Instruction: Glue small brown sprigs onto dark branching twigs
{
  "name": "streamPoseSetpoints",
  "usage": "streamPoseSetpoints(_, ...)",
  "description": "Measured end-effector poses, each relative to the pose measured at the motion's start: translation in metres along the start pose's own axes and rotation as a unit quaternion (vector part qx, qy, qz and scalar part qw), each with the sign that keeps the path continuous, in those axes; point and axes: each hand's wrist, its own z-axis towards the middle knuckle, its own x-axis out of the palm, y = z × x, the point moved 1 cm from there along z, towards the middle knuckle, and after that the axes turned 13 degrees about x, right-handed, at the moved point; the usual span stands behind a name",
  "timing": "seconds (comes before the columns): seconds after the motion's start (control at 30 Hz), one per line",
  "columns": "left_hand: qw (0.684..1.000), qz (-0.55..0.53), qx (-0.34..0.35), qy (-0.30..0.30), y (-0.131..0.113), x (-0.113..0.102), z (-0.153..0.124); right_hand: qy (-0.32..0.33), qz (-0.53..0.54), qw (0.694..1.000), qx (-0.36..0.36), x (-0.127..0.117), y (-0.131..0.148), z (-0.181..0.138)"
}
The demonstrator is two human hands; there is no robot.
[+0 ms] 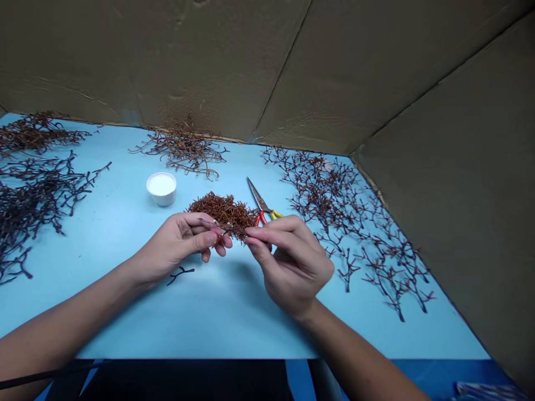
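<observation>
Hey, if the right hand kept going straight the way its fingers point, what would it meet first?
The thin twig its fingertips seem to be pinching, then the left hand just beyond. The right hand looks to be above the brown twig pile, though depth is hard to judge.

Brown cardboard panels (167, 55) with creases and seams wall a pale blue tabletop (188, 323) from nine o'clock round to four.

Scissors (261, 200) just behind & R of twig pile (223, 214), cup (161, 187) behind-L of it (all on the board (125, 312)), branches (343, 223) along R side, more branches (37, 195) at L edge.
</observation>
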Motion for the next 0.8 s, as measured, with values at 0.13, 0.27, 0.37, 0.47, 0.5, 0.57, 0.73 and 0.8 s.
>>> streamPoseSetpoints(0.13,1.000,-0.005,0.000,0.004,-0.0004,0.0012,0.0008,0.008,-0.002,1.000,0.002,-0.0001,0.0006,0.0003)
streamPoseSetpoints(0.27,1.000,-0.008,0.002,0.007,0.0007,-0.0003,0.0011,0.011,-0.011,1.000,0.009,0.0000,0.0006,-0.0002)
streamPoseSetpoints(0.37,1.000,-0.009,0.003,0.004,0.0011,-0.0020,0.0009,0.009,-0.017,1.000,0.010,-0.0002,-0.0001,-0.0003)
streamPoseSetpoints(0.47,1.000,-0.011,0.003,0.005,0.0013,-0.0023,0.0009,0.008,-0.022,1.000,0.003,-0.0004,-0.0009,-0.0002)
streamPoseSetpoints(0.5,1.000,-0.014,0.003,0.005,0.0015,-0.0021,0.0010,0.009,-0.023,1.000,-0.001,-0.0006,-0.0010,-0.0001)
streamPoseSetpoints(0.57,1.000,-0.022,0.003,0.001,0.0021,-0.0016,0.0014,0.015,-0.029,0.999,-0.007,-0.0010,-0.0013,0.0004)
streamPoseSetpoints(0.73,1.000,-0.019,0.008,-0.008,0.0035,-0.0035,0.0018,0.049,-0.041,0.998,-0.025,-0.0019,-0.0006,0.0046)
streamPoseSetpoints(0.8,1.000,-0.011,0.008,-0.009,0.0031,-0.0056,0.0016,0.075,-0.044,0.996,-0.027,-0.0011,-0.0005,0.0067)
